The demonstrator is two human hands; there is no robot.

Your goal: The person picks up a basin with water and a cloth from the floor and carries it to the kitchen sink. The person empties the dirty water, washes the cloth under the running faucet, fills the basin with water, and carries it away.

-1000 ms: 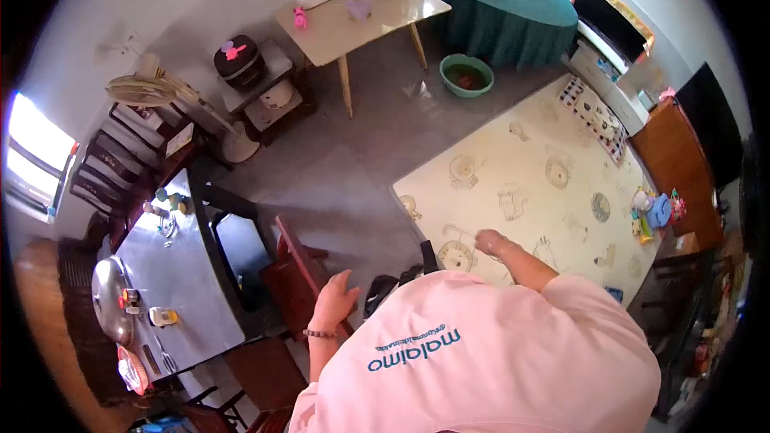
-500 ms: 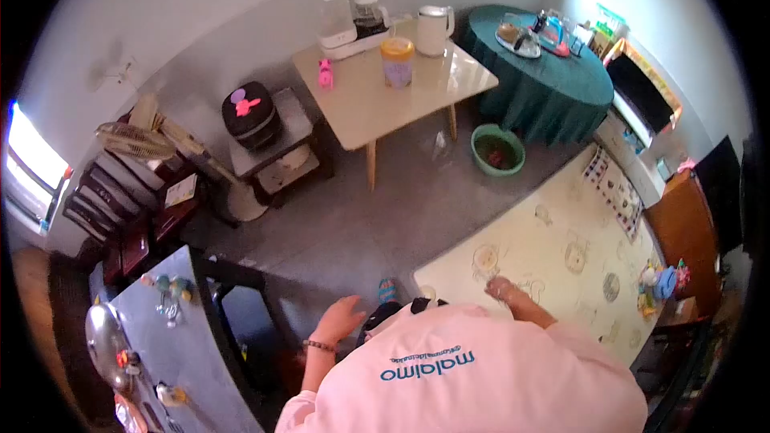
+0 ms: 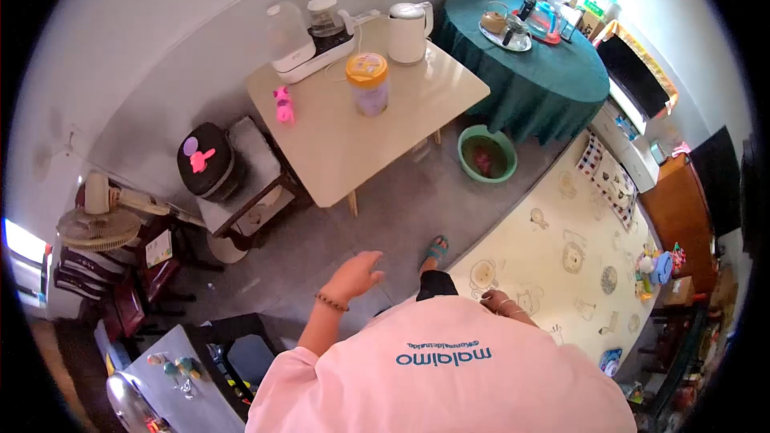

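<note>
My left hand (image 3: 355, 274), with a beaded bracelet at the wrist, is held out over the grey floor, open and with nothing in it. My right hand (image 3: 504, 305) hangs low in front of the cream patterned mat (image 3: 545, 248), its fingers loosely curled and apart, with nothing visible in it. Ahead stands a beige table (image 3: 345, 152). On it are a tub with an orange lid (image 3: 368, 84), a pink toy (image 3: 283, 106), a white kettle (image 3: 407, 34) and a white appliance with a glass jug (image 3: 325, 20).
A green basin (image 3: 487, 154) with water and something reddish stands on the floor. Behind it is a round table under a green cloth (image 3: 521, 88). To the left are a black cooker (image 3: 210, 164) on a stand, a fan (image 3: 98, 228), chairs and a grey table (image 3: 168, 385).
The view has moved forward, so the beige table and basin look nearer. My left hand has risen in view, and a sandalled foot has stepped ahead to the right.
</note>
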